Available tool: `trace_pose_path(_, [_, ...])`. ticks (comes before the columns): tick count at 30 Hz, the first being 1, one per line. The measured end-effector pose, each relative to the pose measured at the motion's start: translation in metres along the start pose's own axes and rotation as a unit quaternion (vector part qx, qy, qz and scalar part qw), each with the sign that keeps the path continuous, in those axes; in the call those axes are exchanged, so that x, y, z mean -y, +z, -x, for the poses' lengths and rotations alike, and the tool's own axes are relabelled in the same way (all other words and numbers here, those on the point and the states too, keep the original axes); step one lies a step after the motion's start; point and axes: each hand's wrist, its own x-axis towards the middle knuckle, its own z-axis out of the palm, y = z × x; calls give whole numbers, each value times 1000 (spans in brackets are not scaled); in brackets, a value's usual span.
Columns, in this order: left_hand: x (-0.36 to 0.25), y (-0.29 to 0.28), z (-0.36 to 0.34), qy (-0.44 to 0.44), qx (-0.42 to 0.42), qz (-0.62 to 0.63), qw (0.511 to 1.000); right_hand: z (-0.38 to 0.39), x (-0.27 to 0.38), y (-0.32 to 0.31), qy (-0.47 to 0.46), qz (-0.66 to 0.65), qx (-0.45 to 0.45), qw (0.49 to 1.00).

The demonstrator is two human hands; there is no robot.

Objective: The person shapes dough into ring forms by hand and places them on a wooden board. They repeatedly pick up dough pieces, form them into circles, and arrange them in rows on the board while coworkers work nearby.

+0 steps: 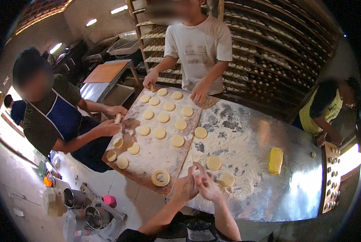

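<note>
My left hand and my right hand meet above the near edge of the floury metal table. Their fingers close together around a small pale piece of dough, mostly hidden by them. Just beyond my right hand lie two flat dough rounds, one farther off and one nearer. A dough ring with a hole in its middle rests left of my left hand, on the near corner of a floured wooden board. Several more dough rounds cover that board.
A yellow block sits to the right on the table. One co-worker handles dough at the left; another stands across, hands at the board. A third works by a narrow dough board. Behind are loaded racks; pots stand lower left.
</note>
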Motion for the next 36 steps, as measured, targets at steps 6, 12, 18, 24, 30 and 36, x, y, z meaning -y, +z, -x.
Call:
trace_pose_path(6, [36,-29,-22,62,-19,35,997,-32,1,36,179,66,46,980])
trace_pose_path(12, [93,-42,-43,27,41,5,999,-71,-15,75,229,-119,-54,965])
trace_pose_path(18, [127,-65,-61,55,64,34,996,-92,-45,109,214,-47,-88,972])
trace_pose_path(24, [139,-76,-80,8,125,49,991,-94,-71,115,87,-317,-153,932])
trace_pose_path(30, [146,-79,-90,-43,140,112,983,-94,-73,113,131,-336,-205,910])
trace_pose_path(36, [147,-67,-119,-180,196,149,952,-129,-72,122,234,-25,-282,930])
